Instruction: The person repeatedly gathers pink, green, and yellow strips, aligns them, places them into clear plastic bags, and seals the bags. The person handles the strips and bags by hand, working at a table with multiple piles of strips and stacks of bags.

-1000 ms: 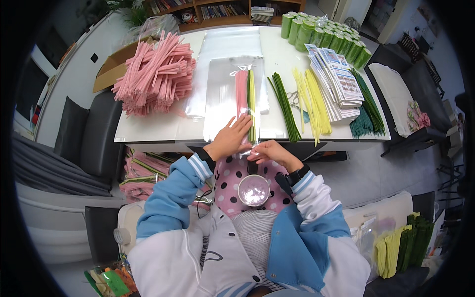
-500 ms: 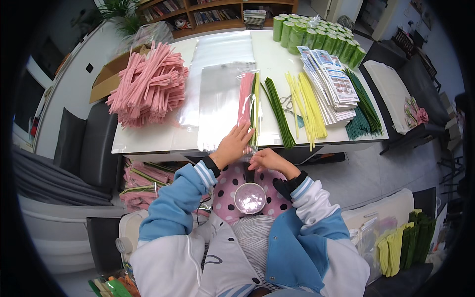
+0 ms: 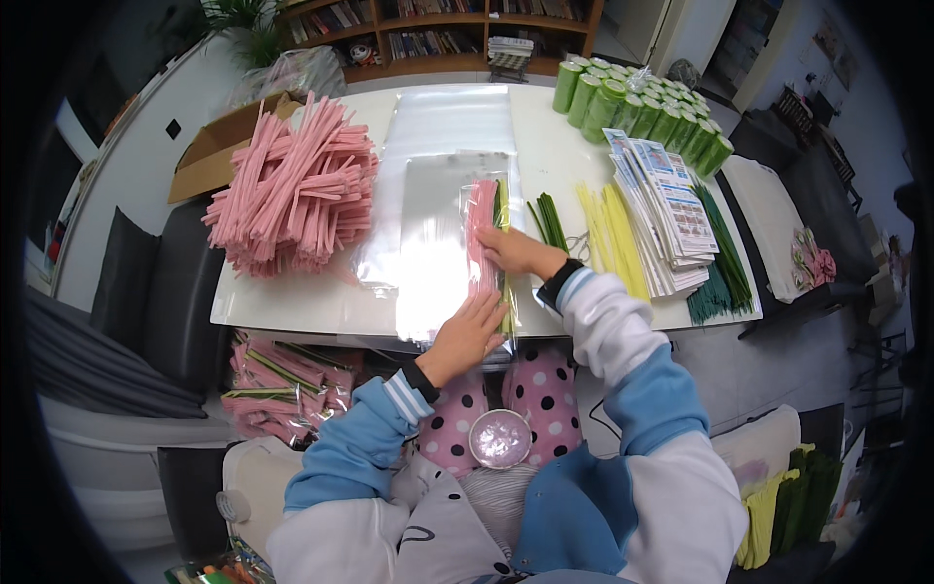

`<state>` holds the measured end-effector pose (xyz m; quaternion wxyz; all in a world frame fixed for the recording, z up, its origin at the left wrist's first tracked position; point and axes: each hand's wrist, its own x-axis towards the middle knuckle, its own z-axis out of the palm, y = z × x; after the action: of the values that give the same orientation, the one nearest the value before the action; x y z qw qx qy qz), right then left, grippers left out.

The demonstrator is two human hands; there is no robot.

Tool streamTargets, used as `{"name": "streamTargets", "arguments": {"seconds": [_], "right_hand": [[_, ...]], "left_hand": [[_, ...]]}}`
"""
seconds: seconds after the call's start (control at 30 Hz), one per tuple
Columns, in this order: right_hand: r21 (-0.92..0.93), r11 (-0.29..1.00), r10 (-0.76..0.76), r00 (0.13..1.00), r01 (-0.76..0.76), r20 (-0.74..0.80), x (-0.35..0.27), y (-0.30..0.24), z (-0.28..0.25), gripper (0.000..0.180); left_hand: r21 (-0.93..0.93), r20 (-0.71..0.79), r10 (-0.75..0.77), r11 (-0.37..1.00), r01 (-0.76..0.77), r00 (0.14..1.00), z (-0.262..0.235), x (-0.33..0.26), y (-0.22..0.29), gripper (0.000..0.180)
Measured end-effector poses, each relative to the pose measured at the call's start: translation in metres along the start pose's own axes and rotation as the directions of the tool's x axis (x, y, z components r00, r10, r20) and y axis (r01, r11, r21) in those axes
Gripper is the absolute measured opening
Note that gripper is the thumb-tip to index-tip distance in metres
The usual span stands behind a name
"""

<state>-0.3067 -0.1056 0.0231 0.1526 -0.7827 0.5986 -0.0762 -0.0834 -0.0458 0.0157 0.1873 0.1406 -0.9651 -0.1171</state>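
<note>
A clear plastic bag [image 3: 503, 316] with a bundle of pink pipe cleaners [image 3: 480, 209] and a few green and yellow ones lies near the table's front edge. My left hand [image 3: 465, 336] rests flat on the bag's near end, fingers stretched out. My right hand [image 3: 522, 253] reaches over the bag's middle from the right, its fingertips apart on the pink bundle. Under the bag is a stack of clear plastic sleeves [image 3: 428, 243]. Right of it lie dark green pipe cleaners [image 3: 551, 222], partly behind my right hand, and yellow ones [image 3: 613, 238].
A large pink pile [image 3: 292, 195] stands at the left beside a cardboard box [image 3: 209, 161]. Printed leaflets [image 3: 666, 214] and green wrapped rolls [image 3: 623, 107] occupy the right side. A round tub [image 3: 500, 438] sits in my lap. Filled bags [image 3: 287, 384] lie below the table's left front.
My right hand has gone from the bag's near end up to its middle, over the pink bundle. My left hand stays on the near part. The view has shifted slightly.
</note>
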Motion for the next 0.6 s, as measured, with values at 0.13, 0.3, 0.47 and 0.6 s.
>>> {"name": "streamTargets", "arguments": {"seconds": [0.13, 0.3, 0.47, 0.6], "right_hand": [[-0.111, 0.987, 0.124, 0.992, -0.119, 0.039, 0.031, 0.008, -0.003, 0.055], [-0.056, 0.958, 0.283, 0.959, -0.283, -0.008, 0.07, 0.026, -0.013, 0.06], [-0.106, 0.942, 0.313, 0.948, -0.317, -0.055, 0.088, 0.039, -0.018, 0.064], [-0.139, 0.962, 0.223, 0.97, -0.235, -0.096, 0.051, 0.017, -0.03, 0.055]], "left_hand": [[0.011, 0.031, -0.011, 1.0, 0.011, 0.999, 0.003, -0.001, -0.007, 0.052], [-0.014, 0.022, -0.028, 1.0, 0.028, 0.999, 0.008, -0.002, -0.007, 0.05], [-0.007, -0.02, -0.002, 1.0, 0.001, 1.0, 0.008, -0.001, -0.009, 0.048], [-0.095, -0.047, -0.005, 0.995, 0.001, 0.999, 0.008, -0.003, -0.012, 0.048]]}}
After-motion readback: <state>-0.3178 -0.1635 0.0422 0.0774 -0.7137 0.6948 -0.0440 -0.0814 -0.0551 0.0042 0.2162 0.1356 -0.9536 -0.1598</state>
